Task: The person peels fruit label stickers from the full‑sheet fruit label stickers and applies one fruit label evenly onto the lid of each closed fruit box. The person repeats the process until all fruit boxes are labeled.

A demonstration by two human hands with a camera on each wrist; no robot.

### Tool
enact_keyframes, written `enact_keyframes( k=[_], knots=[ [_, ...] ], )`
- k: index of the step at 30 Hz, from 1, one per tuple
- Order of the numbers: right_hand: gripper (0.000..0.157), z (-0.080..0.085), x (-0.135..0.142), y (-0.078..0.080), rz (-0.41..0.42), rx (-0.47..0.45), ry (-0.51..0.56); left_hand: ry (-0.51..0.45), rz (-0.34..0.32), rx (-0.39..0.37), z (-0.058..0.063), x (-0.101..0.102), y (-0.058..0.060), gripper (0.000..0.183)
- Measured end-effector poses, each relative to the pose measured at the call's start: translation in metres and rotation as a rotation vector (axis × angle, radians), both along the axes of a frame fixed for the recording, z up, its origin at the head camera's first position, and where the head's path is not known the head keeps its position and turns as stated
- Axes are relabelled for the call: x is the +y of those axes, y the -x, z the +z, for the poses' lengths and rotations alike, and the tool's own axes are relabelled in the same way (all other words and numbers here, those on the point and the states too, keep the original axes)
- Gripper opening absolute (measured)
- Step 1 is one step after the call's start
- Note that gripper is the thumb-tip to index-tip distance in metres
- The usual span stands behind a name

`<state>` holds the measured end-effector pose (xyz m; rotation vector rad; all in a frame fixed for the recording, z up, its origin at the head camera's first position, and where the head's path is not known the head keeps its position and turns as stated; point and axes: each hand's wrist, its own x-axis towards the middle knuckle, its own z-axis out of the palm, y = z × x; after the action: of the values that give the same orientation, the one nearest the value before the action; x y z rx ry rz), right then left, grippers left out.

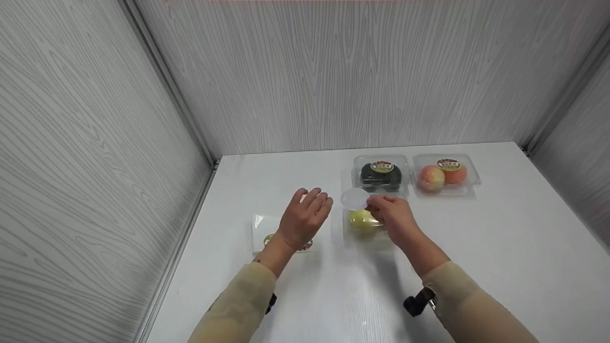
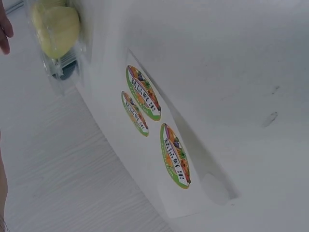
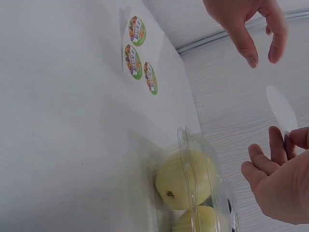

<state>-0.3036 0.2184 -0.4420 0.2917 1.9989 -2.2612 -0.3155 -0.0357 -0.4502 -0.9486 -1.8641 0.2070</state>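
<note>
My right hand (image 1: 393, 214) pinches the edge of a pale oval sticker (image 1: 354, 199) between thumb and fingertips. Only the sticker's blank whitish face shows. Below it, on the white table, stands a clear plastic box (image 1: 369, 243) holding round yellow fruits (image 3: 186, 179). To the left, my left hand (image 1: 305, 219) hovers with fingers loosely bent and nothing in them, a gap away from the sticker. Under that hand lies a white sticker sheet (image 2: 174, 198) with three oval printed fruit labels (image 2: 143, 93), partly covered by the hand in the head view.
Behind the yellow-fruit box sits a clear box with dark contents (image 1: 381, 176), a label on its lid. Right of it, another labelled clear box holds pinkish-orange fruits (image 1: 432, 178). Wood-grain panels (image 1: 310, 76) close in the table at the back and both sides.
</note>
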Motion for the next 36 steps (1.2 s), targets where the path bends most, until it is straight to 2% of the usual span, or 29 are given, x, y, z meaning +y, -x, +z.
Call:
enact_keyframes(
  k=[7,20,24,26,27,31,33,34,36],
  knots=[
    [0.016,0.001,0.004,-0.002,0.056,-0.009,-0.020,0.104,-0.017,0.030,0.004,0.014,0.000,0.011],
    [0.020,0.002,0.004,-0.003,0.090,-0.018,-0.043,0.121,-0.066,0.019,0.004,0.021,0.000,0.012],
    [0.026,0.001,0.004,-0.004,0.060,0.039,-0.079,0.118,-0.061,-0.004,0.004,0.022,0.000,0.011],
    [0.027,-0.002,0.006,-0.006,0.028,0.149,-0.173,0.104,-0.064,-0.019,0.004,0.024,-0.001,0.012],
    [0.026,-0.004,0.008,-0.008,0.005,0.236,-0.252,0.095,-0.068,-0.028,0.005,0.025,-0.001,0.013],
    [0.020,-0.015,0.021,-0.012,-0.075,0.719,-0.751,0.049,-0.081,-0.062,0.006,0.029,0.000,0.016],
    [0.021,-0.021,0.029,-0.011,-0.114,0.964,-0.963,0.029,-0.089,-0.075,0.007,0.031,0.000,0.016],
    [0.023,-0.023,0.032,-0.011,-0.116,1.068,-1.037,0.021,-0.093,-0.079,0.007,0.031,0.000,0.015],
    [0.025,-0.028,0.039,-0.010,-0.109,1.225,-1.112,0.006,-0.102,-0.083,0.008,0.032,0.000,0.012]
  ],
)
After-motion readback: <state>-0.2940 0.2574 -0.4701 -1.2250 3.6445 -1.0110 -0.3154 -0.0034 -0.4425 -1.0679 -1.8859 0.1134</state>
